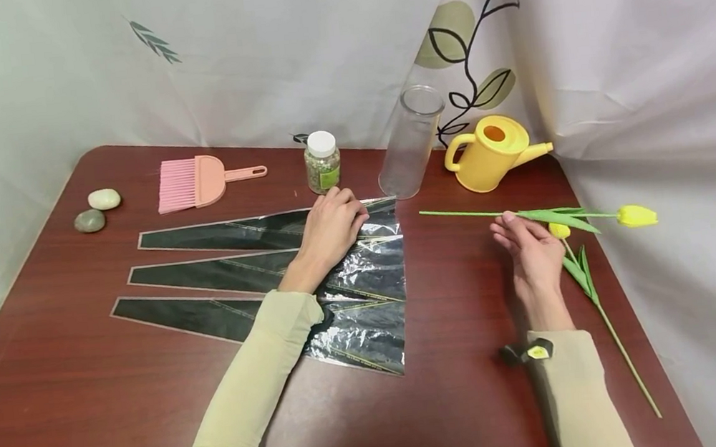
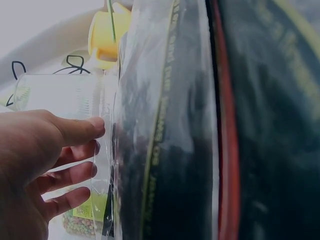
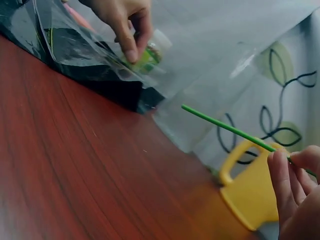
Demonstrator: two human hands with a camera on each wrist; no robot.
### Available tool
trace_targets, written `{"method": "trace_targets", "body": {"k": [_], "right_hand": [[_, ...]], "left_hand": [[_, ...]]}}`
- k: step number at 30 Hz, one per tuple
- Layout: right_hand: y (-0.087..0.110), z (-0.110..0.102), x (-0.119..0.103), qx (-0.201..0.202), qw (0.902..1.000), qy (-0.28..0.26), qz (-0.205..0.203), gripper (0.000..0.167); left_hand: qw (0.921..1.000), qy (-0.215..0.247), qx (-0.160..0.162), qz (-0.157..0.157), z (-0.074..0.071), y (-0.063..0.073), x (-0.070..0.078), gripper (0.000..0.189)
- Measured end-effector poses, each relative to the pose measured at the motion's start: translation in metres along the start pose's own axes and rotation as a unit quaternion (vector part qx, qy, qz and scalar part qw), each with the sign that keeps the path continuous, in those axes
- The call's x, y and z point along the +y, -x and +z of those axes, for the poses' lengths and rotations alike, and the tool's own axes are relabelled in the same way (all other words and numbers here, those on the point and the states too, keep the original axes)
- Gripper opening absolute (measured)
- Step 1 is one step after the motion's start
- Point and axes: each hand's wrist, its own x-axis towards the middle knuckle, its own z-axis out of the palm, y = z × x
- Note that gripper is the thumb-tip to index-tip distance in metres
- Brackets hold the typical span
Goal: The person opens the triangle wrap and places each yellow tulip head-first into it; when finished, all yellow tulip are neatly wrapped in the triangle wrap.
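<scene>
Three tapered dark plastic flower sleeves lie side by side, their wide shiny ends to the right. At the wide end of the farthest flower sleeve [image 1: 210,234], my left hand [image 1: 330,227] pinches the film between thumb and fingers, bent down over its edge. The clear film [image 2: 107,165] shows right at those fingertips in the left wrist view. My right hand [image 1: 534,257] pinches the green stem of a yellow artificial tulip [image 1: 635,215] between thumb and fingers. The stem's bare end [image 3: 200,114] points left toward the sleeves. A second tulip [image 1: 614,328] lies right of this hand.
Along the back stand a jar of small pellets [image 1: 322,162], a clear tall vase [image 1: 412,146] and a yellow watering can [image 1: 487,157]. A pink brush [image 1: 198,181] and two stones [image 1: 98,209] lie at left. A curtain [image 1: 290,57] hangs behind the table [image 1: 89,393].
</scene>
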Motion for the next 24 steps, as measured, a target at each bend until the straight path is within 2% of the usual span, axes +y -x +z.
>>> {"method": "trace_targets", "body": {"k": [4, 9, 15, 20, 22, 24], "right_hand": [[0.002, 0.02, 0.027, -0.01, 0.9995, 0.026, 0.013, 0.023], [0.018, 0.052, 0.058, -0.029, 0.9917, 0.108, 0.064, 0.024], [0.03, 0.082, 0.07, -0.042, 0.9638, 0.224, 0.139, 0.028], [0.029, 0.085, 0.064, -0.08, 0.9414, 0.258, 0.202, 0.03], [0.029, 0.08, 0.056, -0.127, 0.9299, 0.282, 0.199, 0.03], [0.025, 0.074, 0.042, -0.186, 0.9158, 0.323, 0.149, 0.028]], "left_hand": [[1.0, 0.003, 0.001, 0.001, -0.001, 0.0, 0.001, 0.014], [1.0, 0.002, 0.002, 0.005, 0.0, -0.001, 0.003, 0.014], [1.0, 0.0, 0.0, 0.005, -0.001, -0.001, 0.003, 0.014], [1.0, -0.001, -0.005, 0.002, -0.001, 0.0, 0.003, 0.014], [1.0, -0.003, -0.003, 0.003, 0.0, 0.001, 0.003, 0.014], [1.0, -0.004, -0.002, 0.006, 0.0, 0.001, 0.004, 0.013]]}}
